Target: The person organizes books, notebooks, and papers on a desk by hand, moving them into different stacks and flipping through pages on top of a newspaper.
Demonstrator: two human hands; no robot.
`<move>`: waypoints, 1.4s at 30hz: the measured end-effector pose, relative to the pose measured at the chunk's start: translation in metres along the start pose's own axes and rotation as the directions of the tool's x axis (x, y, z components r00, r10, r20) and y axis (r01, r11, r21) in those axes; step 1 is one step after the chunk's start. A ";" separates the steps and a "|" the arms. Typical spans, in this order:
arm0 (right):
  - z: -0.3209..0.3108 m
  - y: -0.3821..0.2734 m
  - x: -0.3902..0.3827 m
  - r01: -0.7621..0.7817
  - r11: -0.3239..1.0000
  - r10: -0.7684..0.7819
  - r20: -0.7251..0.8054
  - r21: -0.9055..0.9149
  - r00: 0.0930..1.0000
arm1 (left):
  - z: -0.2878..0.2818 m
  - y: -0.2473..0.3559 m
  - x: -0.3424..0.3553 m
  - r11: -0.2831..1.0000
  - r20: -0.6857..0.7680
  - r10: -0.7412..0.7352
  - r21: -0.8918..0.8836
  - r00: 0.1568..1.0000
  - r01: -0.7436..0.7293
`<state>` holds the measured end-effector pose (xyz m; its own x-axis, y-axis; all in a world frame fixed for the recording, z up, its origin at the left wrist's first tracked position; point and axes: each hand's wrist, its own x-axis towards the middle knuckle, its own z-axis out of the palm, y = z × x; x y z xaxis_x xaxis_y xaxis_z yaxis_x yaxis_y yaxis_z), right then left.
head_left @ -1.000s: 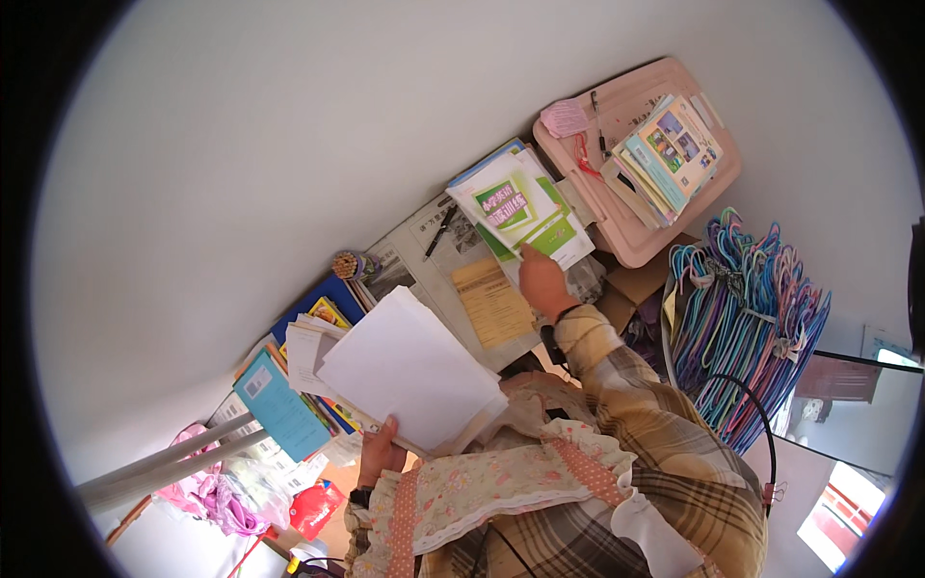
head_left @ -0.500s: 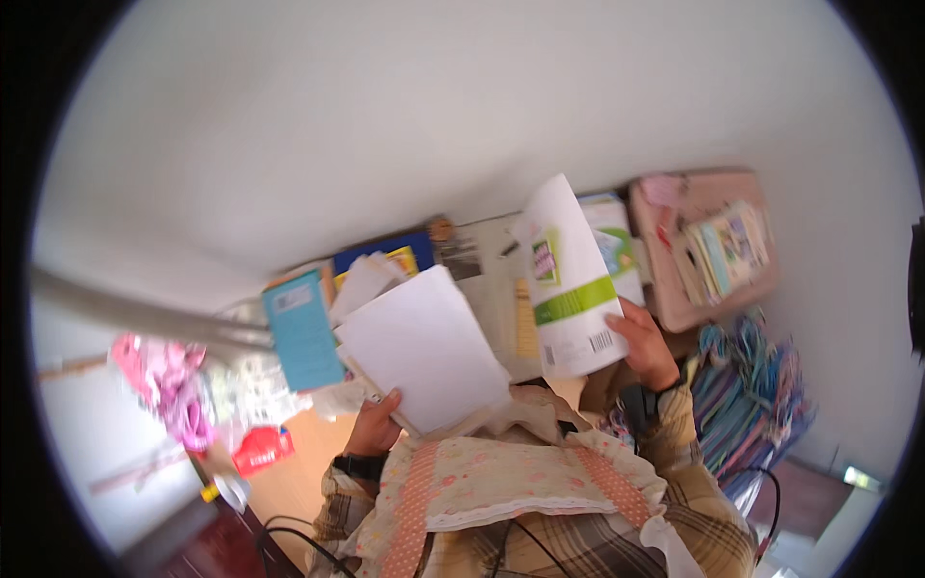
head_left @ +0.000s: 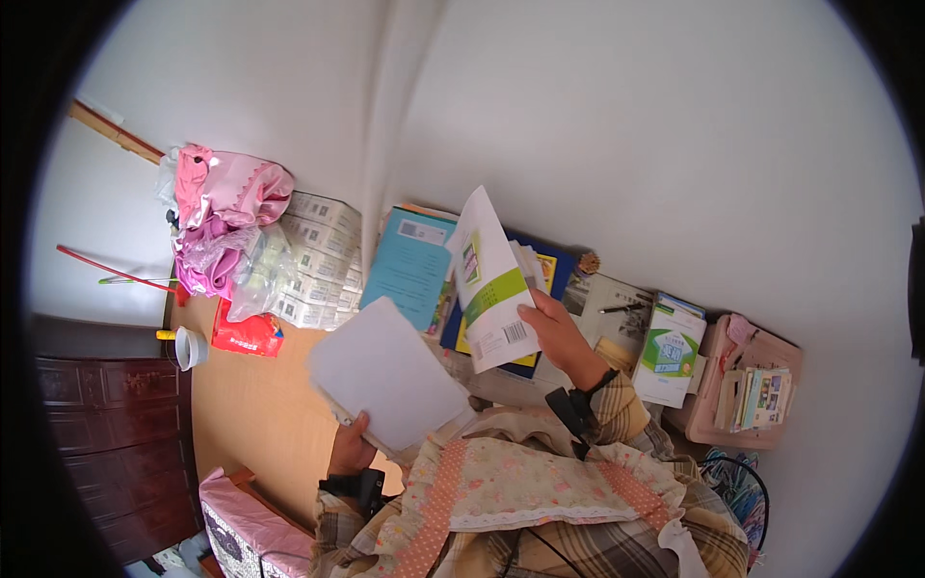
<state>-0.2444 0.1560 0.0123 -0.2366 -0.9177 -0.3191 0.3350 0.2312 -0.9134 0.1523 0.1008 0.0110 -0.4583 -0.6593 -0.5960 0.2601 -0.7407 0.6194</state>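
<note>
White sheets form a thick stack of paper [head_left: 390, 371] in the left hand [head_left: 353, 449], whose thumb lies on top at the stack's lower left edge, with the other fingers mostly hidden beneath. The right hand [head_left: 564, 337] grips a white booklet with a green band [head_left: 493, 299] by its right edge, thumb on the visible face; the booklet is held tilted, raised above the desk, just beyond the paper stack and a little to its right. Behind the booklet lie a teal book [head_left: 407, 260] to the left and a dark blue folder [head_left: 535, 243] to the right, both partly covered. Just beside the folder stands a holder of pencils [head_left: 587, 263], and further right a black pen [head_left: 621, 309] lies near another white and green book [head_left: 672, 349]. Next to that book is a pink lidded box [head_left: 747, 438] bearing a pile of small books [head_left: 761, 398]. Over on the far left, pink cloth [head_left: 241, 190] lies heaped near clear plastic bags [head_left: 262, 279], with a red packet [head_left: 246, 332] just below them and a white cup [head_left: 191, 349] beside the packet, near dark wooden drawers [head_left: 125, 443]
</note>
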 end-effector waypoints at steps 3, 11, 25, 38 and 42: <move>0.039 0.005 0.042 0.011 0.981 -0.030 -0.095 -0.194 0.995 | -0.037 0.017 0.001 0.996 -0.007 0.082 -0.042 0.997 -0.082; 0.168 0.082 0.161 -0.037 0.488 -0.370 -0.245 -0.872 0.896 | -0.131 0.086 0.021 0.990 -0.011 0.142 -0.013 0.990 -0.142; 0.167 0.149 0.119 -0.187 0.376 -0.386 -0.337 -0.907 0.859 | -0.224 0.127 0.007 0.980 -0.066 0.145 -0.124 0.987 -0.153; 0.151 0.162 0.144 -0.290 0.550 -0.187 -0.454 -0.783 0.871 | -0.247 0.147 0.025 0.982 0.002 0.165 -0.096 0.986 -0.164; 0.139 0.192 0.153 -0.268 0.612 -0.179 -0.460 -0.744 0.870 | -0.247 0.141 0.036 0.983 0.024 0.160 -0.090 0.987 -0.157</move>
<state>-0.0898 0.0155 -0.1766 -0.6853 -0.6910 -0.2301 -0.4106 0.6275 -0.6615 0.3822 -0.0593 -0.0498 -0.4310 -0.7661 -0.4768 0.4045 -0.6364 0.6568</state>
